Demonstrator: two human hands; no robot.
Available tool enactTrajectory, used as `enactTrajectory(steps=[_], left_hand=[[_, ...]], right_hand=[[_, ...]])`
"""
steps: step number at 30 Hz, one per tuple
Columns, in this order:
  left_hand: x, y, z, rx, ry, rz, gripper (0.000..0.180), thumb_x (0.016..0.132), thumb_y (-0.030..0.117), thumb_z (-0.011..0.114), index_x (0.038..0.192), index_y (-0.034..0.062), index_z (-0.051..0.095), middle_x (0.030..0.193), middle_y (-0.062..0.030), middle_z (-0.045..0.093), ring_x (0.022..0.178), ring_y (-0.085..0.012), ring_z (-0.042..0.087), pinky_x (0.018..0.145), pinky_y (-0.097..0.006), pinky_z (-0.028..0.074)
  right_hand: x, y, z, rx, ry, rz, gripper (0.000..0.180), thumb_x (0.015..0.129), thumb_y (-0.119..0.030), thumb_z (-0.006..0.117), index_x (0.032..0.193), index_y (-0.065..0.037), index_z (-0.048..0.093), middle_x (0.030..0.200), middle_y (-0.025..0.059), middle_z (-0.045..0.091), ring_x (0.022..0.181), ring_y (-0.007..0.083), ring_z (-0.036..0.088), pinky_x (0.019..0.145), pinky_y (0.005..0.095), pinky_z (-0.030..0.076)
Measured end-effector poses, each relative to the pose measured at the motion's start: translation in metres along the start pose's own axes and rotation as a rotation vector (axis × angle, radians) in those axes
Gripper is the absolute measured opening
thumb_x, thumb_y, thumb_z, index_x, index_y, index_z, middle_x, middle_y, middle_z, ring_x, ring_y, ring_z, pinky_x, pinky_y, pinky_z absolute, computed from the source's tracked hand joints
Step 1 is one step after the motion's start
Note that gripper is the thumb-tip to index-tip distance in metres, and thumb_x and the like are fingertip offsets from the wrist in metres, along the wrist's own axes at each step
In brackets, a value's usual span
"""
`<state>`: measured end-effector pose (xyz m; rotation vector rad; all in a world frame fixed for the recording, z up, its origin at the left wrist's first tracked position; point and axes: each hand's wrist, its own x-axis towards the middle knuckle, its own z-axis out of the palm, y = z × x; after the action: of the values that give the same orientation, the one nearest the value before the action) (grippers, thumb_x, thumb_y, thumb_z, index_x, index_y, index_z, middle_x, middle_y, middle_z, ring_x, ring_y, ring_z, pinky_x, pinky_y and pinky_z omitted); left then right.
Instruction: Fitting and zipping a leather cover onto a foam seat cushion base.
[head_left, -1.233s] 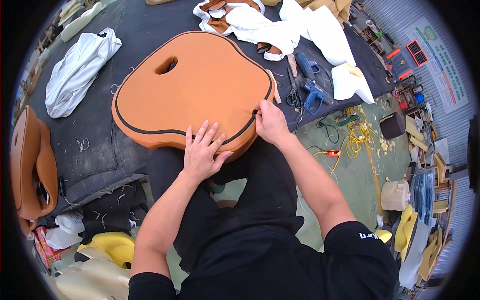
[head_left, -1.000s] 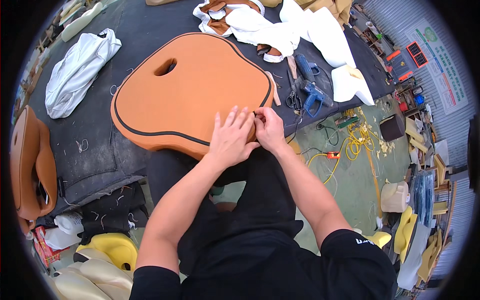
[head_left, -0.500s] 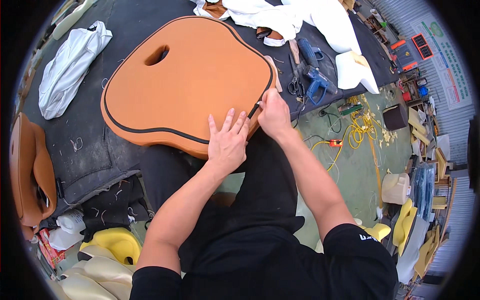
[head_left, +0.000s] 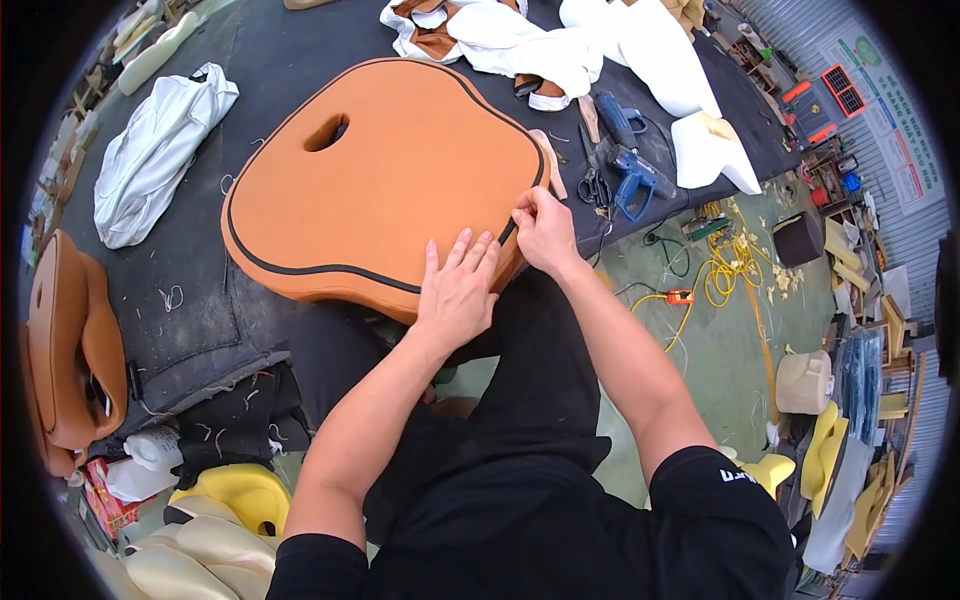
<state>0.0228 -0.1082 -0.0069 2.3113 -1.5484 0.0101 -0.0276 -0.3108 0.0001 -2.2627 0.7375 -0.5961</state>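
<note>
A tan leather-like seat cushion (head_left: pixel 375 190) with an oval hole and a black zipper (head_left: pixel 330 268) round its edge lies at the table's near edge, partly over my legs. My left hand (head_left: pixel 460 280) rests flat on its near right part, fingers spread. At the right edge, my right hand (head_left: pixel 545 230) is closed in a pinch at the zipper line, on what seems to be the zipper pull, mostly hidden by the fingers.
Two blue heat guns (head_left: pixel 640 180) and black scissors (head_left: pixel 593 185) lie right of the cushion. White covers (head_left: pixel 530 55) lie behind it, another white cover (head_left: pixel 165 155) left. Tan cushions (head_left: pixel 75 345) stand far left. A yellow cord (head_left: pixel 735 270) coils on the floor.
The whole view has shifted slightly, with the cushion now a little lower and farther right in it. My right fingers have changed their pinch at the zipper; my left hand stays flat on the cushion.
</note>
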Motion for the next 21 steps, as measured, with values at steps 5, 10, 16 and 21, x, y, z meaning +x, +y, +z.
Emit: enactTrajectory(steps=[5, 10, 16, 21], left_hand=[[-0.049, -0.066, -0.038, 0.041, -0.034, -0.019, 0.087, 0.091, 0.056, 0.069, 0.16, 0.0119, 0.041, 0.17, -0.0092, 0.036, 0.159, -0.0309, 0.029, 0.124, -0.067, 0.02], [-0.067, -0.15, -0.068, 0.282, 0.014, -0.473, 0.069, 0.101, 0.055, 0.056, 0.153, 0.0103, 0.052, 0.162, -0.012, 0.047, 0.153, -0.0346, 0.039, 0.117, -0.074, 0.023], [-0.002, -0.063, -0.019, 0.092, -0.097, -0.021, 0.082, 0.097, 0.069, 0.052, 0.158, 0.0142, 0.047, 0.17, -0.0101, 0.036, 0.159, -0.0333, 0.028, 0.123, -0.071, 0.016], [-0.023, -0.109, -0.048, 0.164, -0.173, -0.225, 0.068, 0.107, 0.054, 0.046, 0.165, 0.0199, 0.035, 0.174, -0.0071, 0.028, 0.161, -0.0311, 0.022, 0.123, -0.072, 0.014]], right_hand=[[0.015, 0.042, -0.019, -0.069, 0.167, 0.221, 0.014, 0.088, -0.01, 0.07, 0.101, -0.004, 0.068, 0.09, 0.017, 0.072, 0.089, 0.0358, 0.072, 0.082, 0.0459, 0.055], [-0.018, 0.04, -0.018, -0.108, 0.203, -0.078, 0.019, 0.092, -0.01, 0.069, 0.109, -0.002, 0.068, 0.106, 0.0169, 0.071, 0.102, 0.0372, 0.068, 0.09, 0.0456, 0.053], [-0.032, -0.005, 0.013, -0.435, -0.037, -0.369, 0.056, 0.101, -0.042, 0.06, 0.143, -0.004, 0.06, 0.156, 0.0136, 0.052, 0.149, 0.0354, 0.042, 0.118, 0.0681, 0.028], [-0.022, -0.005, -0.003, -0.523, -0.245, -0.32, 0.071, 0.103, -0.056, 0.052, 0.154, -0.007, 0.051, 0.165, 0.0094, 0.044, 0.156, 0.0278, 0.035, 0.123, 0.0701, 0.017]])
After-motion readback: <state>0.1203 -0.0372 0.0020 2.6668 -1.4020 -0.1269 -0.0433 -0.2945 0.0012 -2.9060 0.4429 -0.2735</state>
